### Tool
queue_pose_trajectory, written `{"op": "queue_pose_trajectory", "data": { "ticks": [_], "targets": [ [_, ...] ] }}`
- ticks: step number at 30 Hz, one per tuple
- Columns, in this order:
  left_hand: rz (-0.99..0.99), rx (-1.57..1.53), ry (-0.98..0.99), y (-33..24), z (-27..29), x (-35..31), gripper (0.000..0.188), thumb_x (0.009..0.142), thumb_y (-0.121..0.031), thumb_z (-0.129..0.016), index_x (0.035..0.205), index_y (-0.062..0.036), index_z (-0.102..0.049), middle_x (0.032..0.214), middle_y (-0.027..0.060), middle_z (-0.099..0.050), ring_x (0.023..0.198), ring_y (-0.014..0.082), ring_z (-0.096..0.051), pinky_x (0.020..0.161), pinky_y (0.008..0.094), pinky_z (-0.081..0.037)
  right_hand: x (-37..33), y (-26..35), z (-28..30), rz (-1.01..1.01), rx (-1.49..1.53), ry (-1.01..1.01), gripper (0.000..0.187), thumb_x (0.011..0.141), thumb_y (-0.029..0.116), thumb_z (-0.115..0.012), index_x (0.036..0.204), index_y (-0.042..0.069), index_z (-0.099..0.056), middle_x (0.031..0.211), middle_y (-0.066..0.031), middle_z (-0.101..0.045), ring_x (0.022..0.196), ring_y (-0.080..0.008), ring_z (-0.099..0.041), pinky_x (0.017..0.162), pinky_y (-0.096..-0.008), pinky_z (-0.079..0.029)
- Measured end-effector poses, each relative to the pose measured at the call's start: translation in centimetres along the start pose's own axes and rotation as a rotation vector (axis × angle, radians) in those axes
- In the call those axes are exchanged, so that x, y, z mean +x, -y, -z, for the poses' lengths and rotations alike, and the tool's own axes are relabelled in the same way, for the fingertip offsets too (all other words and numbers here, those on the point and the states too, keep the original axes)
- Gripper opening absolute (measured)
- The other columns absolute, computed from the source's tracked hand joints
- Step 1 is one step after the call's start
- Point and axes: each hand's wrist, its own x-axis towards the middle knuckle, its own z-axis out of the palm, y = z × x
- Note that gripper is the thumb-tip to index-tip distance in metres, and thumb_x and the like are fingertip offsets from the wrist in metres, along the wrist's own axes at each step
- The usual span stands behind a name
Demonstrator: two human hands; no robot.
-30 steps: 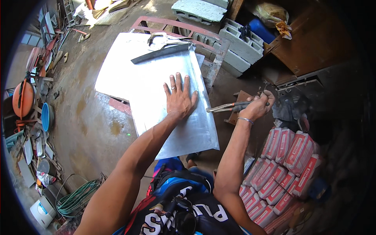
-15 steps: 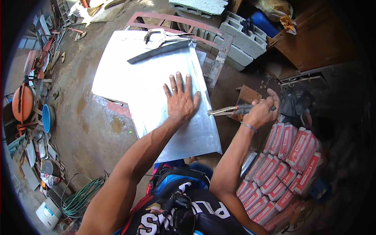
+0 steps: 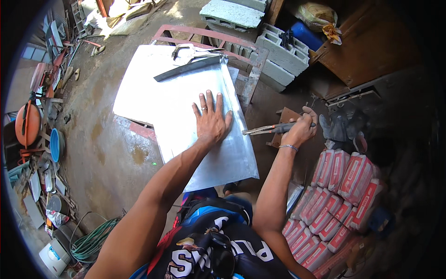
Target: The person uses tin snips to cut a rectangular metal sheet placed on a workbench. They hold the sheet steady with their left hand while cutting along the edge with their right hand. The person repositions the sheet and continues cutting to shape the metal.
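A shiny metal sheet (image 3: pixel 204 160) with a folded right edge lies on a reddish metal frame (image 3: pixel 253 86). My left hand (image 3: pixel 213 120) rests flat on the sheet, fingers spread. In my right hand (image 3: pixel 301 129) is a pair of pliers (image 3: pixel 265 129) with dark grips with orange parts. Its jaws meet the sheet's right edge, beside my left hand. Across the far part of the sheet lies a dark metal bar (image 3: pixel 188 68). A locking clamp (image 3: pixel 184 52) sits just beyond it.
Concrete blocks (image 3: pixel 281 53) stand at the far right. Red-and-white sacks (image 3: pixel 325 211) are piled at the near right. A small brown wooden stool (image 3: pixel 289 116) is behind my right hand. To the left are a blue basin (image 3: pixel 56 145), a green hose (image 3: pixel 95 239) and scrap pieces.
The handles of the pliers have come closer together as my right hand's fingers closed. My right hand has shifted slightly left. My left hand stays flat on the sheet.
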Motion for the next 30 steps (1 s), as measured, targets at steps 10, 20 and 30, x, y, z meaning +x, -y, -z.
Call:
{"op": "queue_pose_trajectory", "data": {
  "ticks": [10, 20, 30],
  "targets": [
    [0.002, 0.008, -0.063, 0.0, -0.4, -0.2, 0.076, 0.103, -0.052, -0.04, 0.164, -0.0089, -0.024, 0.17, 0.0245, -0.013, 0.159, 0.0444, -0.004, 0.124, 0.0653, -0.001, -0.3, 1.3, 2.9, -0.184, 0.088, -0.016, 0.023, 0.103, 0.016, -0.045, 0.119, 0.015, -0.062, 0.114, -0.0105, -0.054, 0.102, -0.0187, -0.052, 0.081, -0.0392, -0.056],
    [0.004, 0.026, -0.079, 0.0, -0.5, -0.5, 0.076, 0.102, -0.053, -0.042, 0.164, -0.0116, -0.025, 0.171, 0.0236, -0.014, 0.159, 0.0439, -0.007, 0.125, 0.065, -0.005, -0.5, -0.1, 1.0, -0.067, 0.058, 0.097, 0.022, 0.099, 0.014, -0.046, 0.115, 0.014, -0.061, 0.1, -0.0064, -0.054, 0.085, -0.0149, -0.055, 0.067, -0.0263, -0.047],
    [0.016, 0.007, -0.077, 0.2, -0.5, -0.3, 0.077, 0.101, -0.052, -0.044, 0.164, -0.0114, -0.026, 0.17, 0.0237, -0.015, 0.159, 0.0432, -0.007, 0.125, 0.065, -0.005, -0.7, -0.7, 0.0, -0.019, 0.277, 0.032, 0.028, 0.098, 0.012, -0.055, 0.127, 0.011, -0.057, 0.077, 0.0013, -0.047, 0.062, -0.0072, -0.045, 0.053, -0.0237, -0.042]
  ]
}}
